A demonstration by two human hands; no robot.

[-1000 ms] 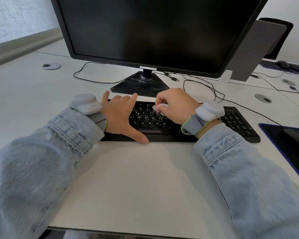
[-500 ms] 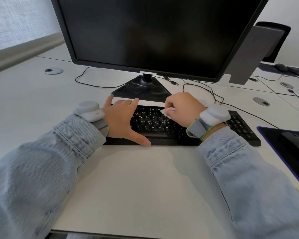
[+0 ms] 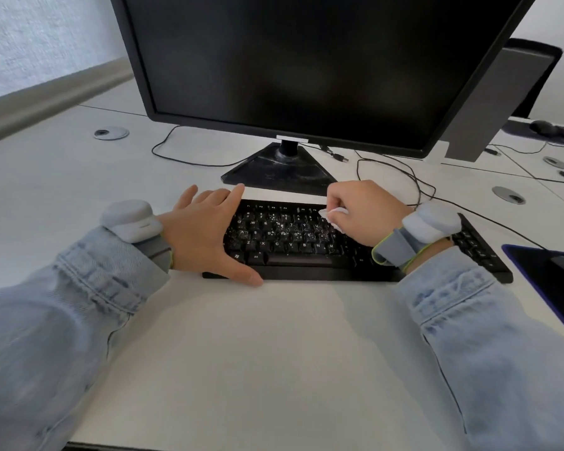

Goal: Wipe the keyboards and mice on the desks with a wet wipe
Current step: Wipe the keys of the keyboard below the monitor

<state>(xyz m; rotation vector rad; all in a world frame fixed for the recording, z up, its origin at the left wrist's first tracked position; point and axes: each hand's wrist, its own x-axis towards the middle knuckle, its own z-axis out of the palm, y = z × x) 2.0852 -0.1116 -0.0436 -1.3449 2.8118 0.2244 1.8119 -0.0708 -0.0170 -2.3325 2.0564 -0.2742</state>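
Head view: right hand fingers pinched on mostly hidden wet wipe; left hand fingers spread over keyboard.

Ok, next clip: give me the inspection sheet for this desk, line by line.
Surface: white desk, bare in front of the keyboard.
Job's things: black keyboard, keys flecked with white specks; white wet wipe bunched at its upper middle rows; mouse pad at the right edge, the mouse on it mostly cut off.
Clutter: nothing seen on this desk.
Hands: left hand flat, steadying the keyboard's left end; right hand closed on the wipe.
Cables: black leads loop behind the keyboard, more by the monitor stand.
Surroundings: dark monitor; grommet; neighbouring desk at the right.
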